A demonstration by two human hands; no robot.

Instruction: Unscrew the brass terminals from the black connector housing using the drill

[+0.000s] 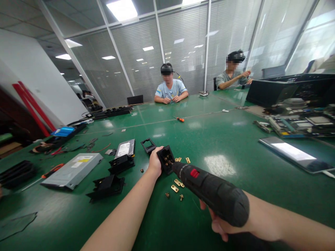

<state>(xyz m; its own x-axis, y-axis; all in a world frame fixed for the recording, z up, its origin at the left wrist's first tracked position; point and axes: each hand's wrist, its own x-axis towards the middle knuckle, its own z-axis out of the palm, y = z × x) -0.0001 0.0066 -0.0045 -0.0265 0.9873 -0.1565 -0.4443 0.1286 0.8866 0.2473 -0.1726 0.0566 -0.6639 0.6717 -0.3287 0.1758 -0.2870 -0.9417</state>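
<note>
My left hand [156, 162] grips a black plastic housing [165, 157] by its left side, its open face with brass parts inside turned toward me. In my right hand [218, 223] is a black cordless drill [211, 191] with a red switch on top. The drill's tip reaches the housing's right side; whether it touches a screw inside I cannot tell. Small brass plates [175, 188] lie below and to the right of the housing, with brass screws [181, 197] nearer to me. Just behind my left hand lies a black square frame [148, 145].
Left on the green table [104, 223] are black plastic parts [107, 188], a silver disc drive [73, 170] and a hard drive [125, 148]. A phone [293, 153] and circuit boards [300, 122] lie right. An orange screwdriver [180, 119] lies ahead. Two people sit across the table.
</note>
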